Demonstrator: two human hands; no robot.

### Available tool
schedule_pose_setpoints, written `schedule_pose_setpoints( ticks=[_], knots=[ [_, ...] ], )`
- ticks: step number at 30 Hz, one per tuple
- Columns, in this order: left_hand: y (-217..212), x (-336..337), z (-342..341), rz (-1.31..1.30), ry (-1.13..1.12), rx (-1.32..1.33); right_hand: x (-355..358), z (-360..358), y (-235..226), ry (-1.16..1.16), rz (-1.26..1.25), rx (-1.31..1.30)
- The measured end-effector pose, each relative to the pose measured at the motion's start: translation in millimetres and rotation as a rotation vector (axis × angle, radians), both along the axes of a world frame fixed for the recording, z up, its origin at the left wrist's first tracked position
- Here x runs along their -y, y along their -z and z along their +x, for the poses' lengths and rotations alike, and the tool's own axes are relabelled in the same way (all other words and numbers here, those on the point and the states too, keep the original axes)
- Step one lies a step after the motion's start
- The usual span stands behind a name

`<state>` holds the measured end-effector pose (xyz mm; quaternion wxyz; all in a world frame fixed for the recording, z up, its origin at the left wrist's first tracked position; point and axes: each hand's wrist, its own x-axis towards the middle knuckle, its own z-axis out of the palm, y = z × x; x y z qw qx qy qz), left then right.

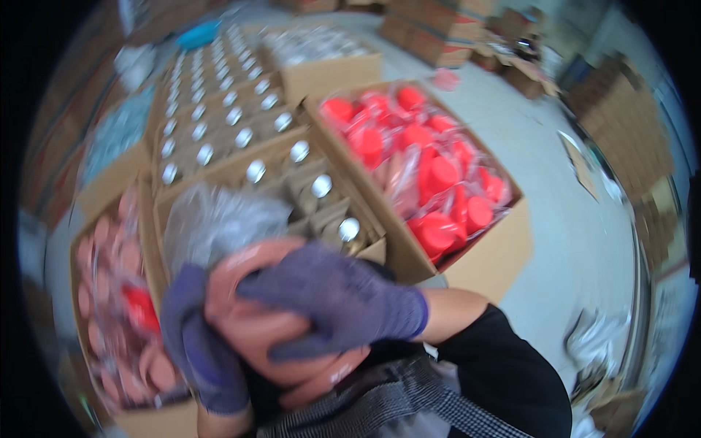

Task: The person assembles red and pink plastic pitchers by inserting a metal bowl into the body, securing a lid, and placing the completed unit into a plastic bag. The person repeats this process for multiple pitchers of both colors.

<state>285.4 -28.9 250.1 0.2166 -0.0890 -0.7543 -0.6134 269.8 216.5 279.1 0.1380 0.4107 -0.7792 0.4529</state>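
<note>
A dusty-pink plastic piece (255, 328), rounded and hollow-looking with what seems to be a handle, is held close against my body at the lower middle. My left hand (197, 339), in a purple-grey glove, presses on its left side. Across its top and right side lies my right hand (339, 296), gloved alike, with the fingers curled over it. Motion blur and my hands hide much of its shape. Just beyond is a crumpled clear plastic bag (219, 223) on a divided carton (405, 252) holding a few silver-topped bottle-like pieces (321, 186).
A box of red plastic parts in clear bags (438, 175) stands to the right. Left is a carton of pink parts (109, 292). Rows of silver-topped pieces (234, 117) fill cartons farther off. Stacked cartons (431, 33) and flattened cardboard (621, 124) stand on the floor beyond.
</note>
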Motion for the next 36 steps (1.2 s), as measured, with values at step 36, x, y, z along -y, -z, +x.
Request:
schedule_pose_setpoints(
  ticks=[36],
  knots=[
    [343, -101, 24, -1.574, 1.293, 0.613, -230, 145, 82, 1.25, -0.383, 0.441]
  ],
)
